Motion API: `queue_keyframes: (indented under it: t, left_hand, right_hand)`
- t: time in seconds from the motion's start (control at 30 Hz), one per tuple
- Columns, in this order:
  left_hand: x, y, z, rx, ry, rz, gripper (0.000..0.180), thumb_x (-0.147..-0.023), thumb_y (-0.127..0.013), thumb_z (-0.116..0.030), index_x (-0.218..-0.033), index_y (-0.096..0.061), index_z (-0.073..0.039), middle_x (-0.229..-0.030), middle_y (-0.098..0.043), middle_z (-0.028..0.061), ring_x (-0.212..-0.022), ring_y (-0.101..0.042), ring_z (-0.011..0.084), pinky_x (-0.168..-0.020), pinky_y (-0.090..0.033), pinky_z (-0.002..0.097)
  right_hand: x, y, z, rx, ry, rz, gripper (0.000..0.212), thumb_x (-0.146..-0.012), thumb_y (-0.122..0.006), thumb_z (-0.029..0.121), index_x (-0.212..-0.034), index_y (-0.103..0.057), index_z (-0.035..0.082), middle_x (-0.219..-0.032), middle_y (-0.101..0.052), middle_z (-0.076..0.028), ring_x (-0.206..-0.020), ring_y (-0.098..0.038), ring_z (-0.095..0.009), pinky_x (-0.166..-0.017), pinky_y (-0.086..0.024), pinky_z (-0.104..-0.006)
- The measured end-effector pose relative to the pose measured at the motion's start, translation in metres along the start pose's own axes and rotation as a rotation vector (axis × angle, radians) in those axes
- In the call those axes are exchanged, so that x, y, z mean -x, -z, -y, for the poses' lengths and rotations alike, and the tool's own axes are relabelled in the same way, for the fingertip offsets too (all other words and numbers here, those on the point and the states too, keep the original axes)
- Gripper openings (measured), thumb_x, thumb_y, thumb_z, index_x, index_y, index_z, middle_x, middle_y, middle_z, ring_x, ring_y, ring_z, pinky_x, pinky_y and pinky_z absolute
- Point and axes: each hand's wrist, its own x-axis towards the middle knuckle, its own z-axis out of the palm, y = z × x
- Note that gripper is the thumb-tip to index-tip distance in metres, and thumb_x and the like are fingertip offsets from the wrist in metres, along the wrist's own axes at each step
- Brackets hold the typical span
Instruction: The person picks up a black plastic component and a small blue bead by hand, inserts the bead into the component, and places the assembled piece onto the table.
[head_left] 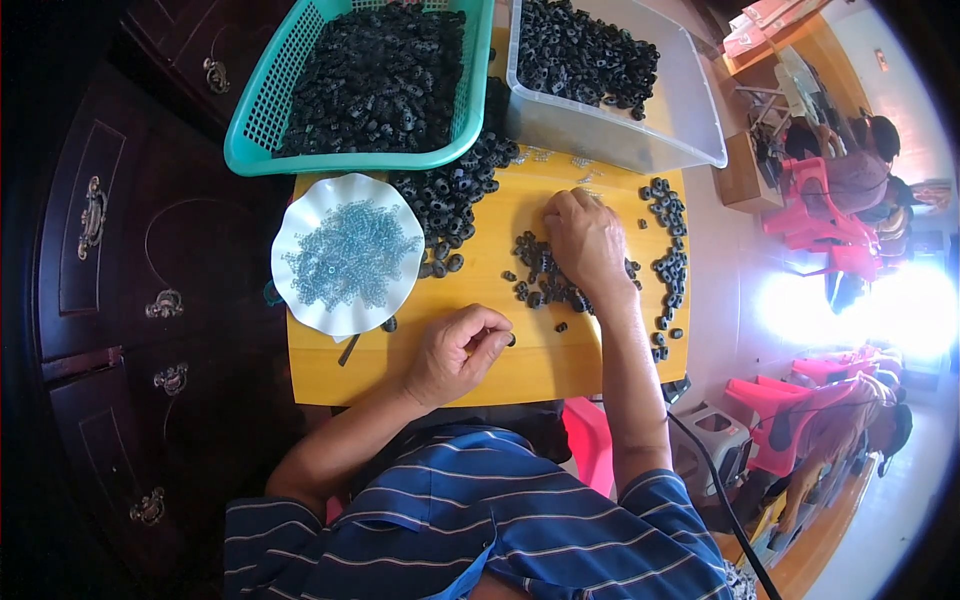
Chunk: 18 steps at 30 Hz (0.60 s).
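Note:
My left hand (456, 356) is closed over the front of the yellow tabletop (460, 385), its thumb and fingers pinching a small black part (511, 340) of which only an end shows. Farther right, my right hand (588, 240) is curled palm down at the edge of a loose heap of small black parts (535, 262). Its fingertips are tucked under, so whatever they grip is hidden. Left of my left hand stands a white scalloped dish (300, 310) with many tiny clear, ring-like pieces (350, 255).
A teal basket (350, 162) and a clear plastic bin (610, 135), both with black parts, stand at the back. More black parts (450, 205) spill beside the dish; others line the right edge (672, 270). Dark drawers (90, 220) flank the left. People sit on pink chairs (815, 205) at right.

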Motion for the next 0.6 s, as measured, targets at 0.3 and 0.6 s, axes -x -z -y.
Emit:
queue_keyframes:
  t: [0.3,0.6]
  left_hand:
    - [-0.0004,-0.0005,-0.0007,0.002,0.002,-0.001,0.006,-0.093,-0.067,0.002,-0.096,-0.063,0.000,-0.078,-0.065,0.0082,-0.063,-0.062,0.0136,-0.057,-0.049,0.0272]
    - [-0.0009,0.0011,-0.0018,0.001,0.006,0.005,0.005,-0.093,-0.068,0.001,-0.096,-0.063,0.000,-0.078,-0.066,0.0082,-0.064,-0.062,0.0140,-0.058,-0.049,0.0273]
  right_hand:
    - [0.0007,-0.0037,0.0016,0.052,-0.043,0.053,0.009,-0.092,-0.061,0.015,-0.098,-0.062,0.008,-0.098,-0.063,-0.012,-0.100,-0.064,-0.034,-0.087,-0.048,-0.0469]
    - [-0.0062,0.0040,0.0019,0.058,0.048,0.019,0.013,-0.086,-0.072,0.020,-0.089,-0.070,0.008,-0.091,-0.068,-0.009,-0.090,-0.068,-0.030,-0.085,-0.052,-0.0443]
